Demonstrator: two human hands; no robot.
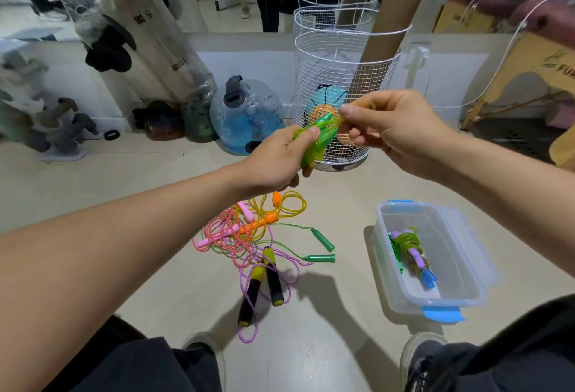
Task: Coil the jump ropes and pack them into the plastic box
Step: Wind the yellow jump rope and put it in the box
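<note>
Green jump rope [314, 139] bundled mid-air, 12 o'clock of floor pile [249, 236]. Left hand [280, 158] fingers clenched round coil; right hand [392, 123] pinching loose end. Best wrapped tight, tucked, then dropped in plastic box [466, 254], 4 o'clock.

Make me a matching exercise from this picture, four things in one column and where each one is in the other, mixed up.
Things
1. green jump rope
2. purple-handled coiled rope
3. black-and-yellow handles
4. cardboard tube

Places
A. standing in the wire basket
B. lying on the floor
C. held between the left hand and right hand
D. inside the plastic box

Pairs: 1-C, 2-D, 3-B, 4-A
</note>
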